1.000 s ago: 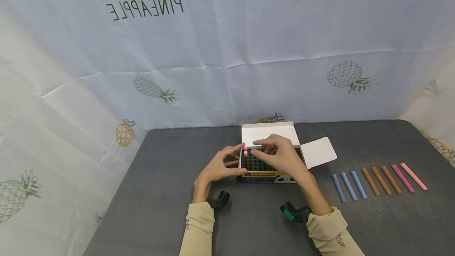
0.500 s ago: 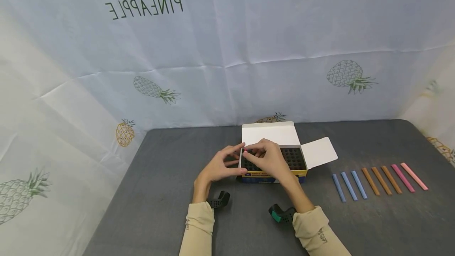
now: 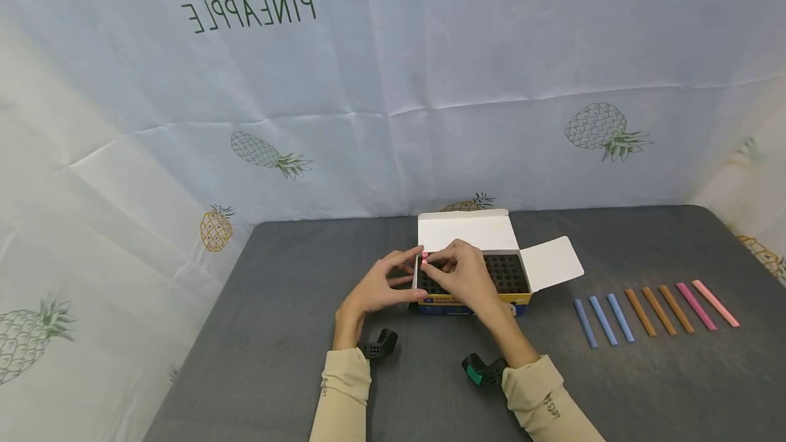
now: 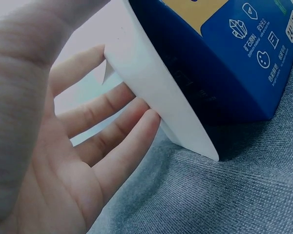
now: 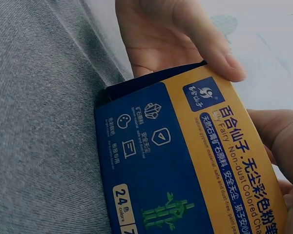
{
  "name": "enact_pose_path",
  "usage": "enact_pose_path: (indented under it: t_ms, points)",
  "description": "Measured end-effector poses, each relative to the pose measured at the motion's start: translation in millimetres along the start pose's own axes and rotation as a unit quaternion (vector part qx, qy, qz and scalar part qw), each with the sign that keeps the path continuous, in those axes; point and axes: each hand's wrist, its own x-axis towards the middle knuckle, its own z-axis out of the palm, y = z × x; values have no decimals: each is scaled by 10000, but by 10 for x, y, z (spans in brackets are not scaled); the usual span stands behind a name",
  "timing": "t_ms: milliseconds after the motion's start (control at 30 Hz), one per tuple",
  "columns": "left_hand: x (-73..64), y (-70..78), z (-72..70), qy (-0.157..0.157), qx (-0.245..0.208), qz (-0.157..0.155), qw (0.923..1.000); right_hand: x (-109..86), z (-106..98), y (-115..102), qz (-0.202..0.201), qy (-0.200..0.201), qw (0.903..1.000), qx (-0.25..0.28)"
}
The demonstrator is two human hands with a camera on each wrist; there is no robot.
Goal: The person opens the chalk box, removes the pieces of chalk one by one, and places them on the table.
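An open box of colored chalk (image 3: 518, 300), blue and yellow outside with a black holed insert, stands at the table's middle. My left hand (image 3: 377, 286) holds its left end, the thumb at the front corner and the index finger at the back. In the left wrist view, several fingertips rest against the white end flap (image 4: 151, 87). With thumb and index finger, my right hand (image 3: 467, 275) pinches the top of a light pink chalk stick (image 3: 424, 262) at the insert's back left corner. A darker pink chalk end (image 3: 424, 254) shows just behind it. The sticks' lower parts are hidden in the insert.
To the right of the box, a row of loose chalk lies on the grey table (image 3: 282, 305): blue sticks (image 3: 594, 321), brown sticks (image 3: 659, 312), a magenta stick (image 3: 696, 306) and a pink stick (image 3: 716, 303). The white lid (image 3: 467, 229) and right flap (image 3: 550, 263) stand folded out.
My right hand has moved left and down from above the insert and now pinches the light pink chalk stick. The left hand keeps its place on the box.
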Motion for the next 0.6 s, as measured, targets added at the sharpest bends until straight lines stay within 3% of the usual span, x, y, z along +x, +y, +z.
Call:
enact_pose_path:
  t_ms: [267, 600]
  points:
    - [-1, -1, 4, 1, 23, 13, 10000, -7, 42, -40, 141, 211, 9991, -340]
    - [-3, -17, 2, 14, 7, 30, 10000, -14, 83, -42, -112, 433, 9983, -380]
